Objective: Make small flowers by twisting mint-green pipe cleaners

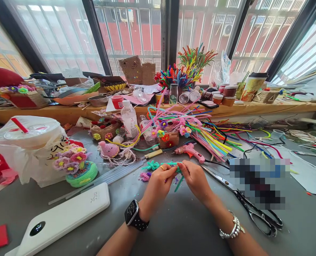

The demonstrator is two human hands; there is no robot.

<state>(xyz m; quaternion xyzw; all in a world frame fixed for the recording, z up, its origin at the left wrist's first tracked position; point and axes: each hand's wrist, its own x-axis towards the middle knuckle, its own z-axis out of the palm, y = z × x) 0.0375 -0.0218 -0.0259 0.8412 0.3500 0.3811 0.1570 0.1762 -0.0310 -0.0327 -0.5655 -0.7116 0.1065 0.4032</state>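
Observation:
My left hand (160, 185) and my right hand (195, 178) meet over the middle of the grey table. Both pinch a teal pipe cleaner (178, 183), whose free end hangs down between them. Just beyond my left fingers is a teal pipe-cleaner flower (151, 165); whether it joins the piece I hold, I cannot tell. Purple and pink pipe-cleaner flowers (145, 176) lie beside my left fingers. A pink glue gun (190, 152) rests behind my hands. To the right of my right hand lie large scissors (243, 199) with black-and-silver handles.
At left are a white power bank (64, 220), a bagged drink cup (32, 138) and a green pot of crafted flowers (82, 172). Clear glue sticks (118, 170) lie near it. Behind are plastic bottles (129, 119) and a heap of colourful pipe cleaners (208, 140). Jars (229, 93) stand on the ledge.

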